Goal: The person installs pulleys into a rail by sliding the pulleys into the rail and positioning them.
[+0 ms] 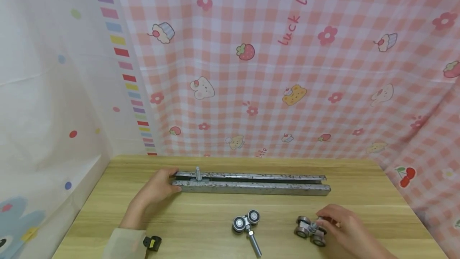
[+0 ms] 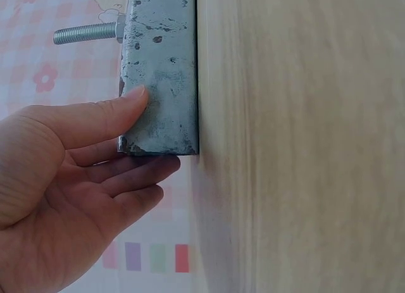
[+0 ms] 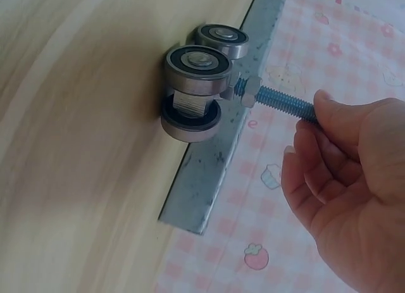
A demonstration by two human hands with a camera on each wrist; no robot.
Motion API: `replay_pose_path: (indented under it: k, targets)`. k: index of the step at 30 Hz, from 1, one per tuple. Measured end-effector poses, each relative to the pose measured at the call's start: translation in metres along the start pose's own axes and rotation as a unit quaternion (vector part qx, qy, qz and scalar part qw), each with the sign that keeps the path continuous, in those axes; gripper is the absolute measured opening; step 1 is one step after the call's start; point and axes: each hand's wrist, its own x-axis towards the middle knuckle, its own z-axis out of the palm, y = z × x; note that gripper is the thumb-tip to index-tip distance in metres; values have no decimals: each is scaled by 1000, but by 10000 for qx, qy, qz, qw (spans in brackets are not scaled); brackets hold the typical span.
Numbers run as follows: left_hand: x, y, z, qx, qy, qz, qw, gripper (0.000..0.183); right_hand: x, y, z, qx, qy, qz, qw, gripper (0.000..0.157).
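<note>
A grey metal channel rail (image 1: 255, 187) with a slot along its top lies across the table, its surface scuffed. My left hand (image 1: 160, 187) grips its left end, the thumb on the near side wall in the left wrist view. Close to that hand, a threaded bolt (image 2: 85, 33) stands up out of the slot; what it joins inside is mostly hidden. At the right, my right hand (image 1: 345, 227) pinches the threaded rod (image 3: 285, 104) of a roller trolley (image 3: 199, 68), whose wheels are at the tabletop. A second roller trolley (image 1: 246, 222) lies between the hands, its rod pointing toward me.
A small black clip-like piece (image 1: 152, 243) with a yellow mark lies beside the left sleeve (image 1: 125, 244). Behind the wooden table (image 1: 208, 207) hangs a pink checked cloth (image 1: 266, 123), with a white dotted cloth (image 1: 72, 91) on the left.
</note>
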Motion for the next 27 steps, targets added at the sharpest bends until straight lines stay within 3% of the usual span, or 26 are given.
replay_pose_path:
  k: [4, 13, 20, 27]
  targets:
    - [0, -1, 1, -4, 0, -59, 10000, 63, -1, 5, -3, -178, 96, -164, 9997, 30]
    - [2, -3, 1, 13, 51, -27, 10000, 62, -3, 9, -13, -474, 44, -120, 9988, 42]
    - [1, -2, 1, 17, 35, -32, 10000, 63, -6, 17, -19, -533, 141, -238, 9982, 38]
    - [0, -1, 1, 16, -7, -61, 10000, 64, -11, 24, -24, -567, 157, -119, 9982, 23]
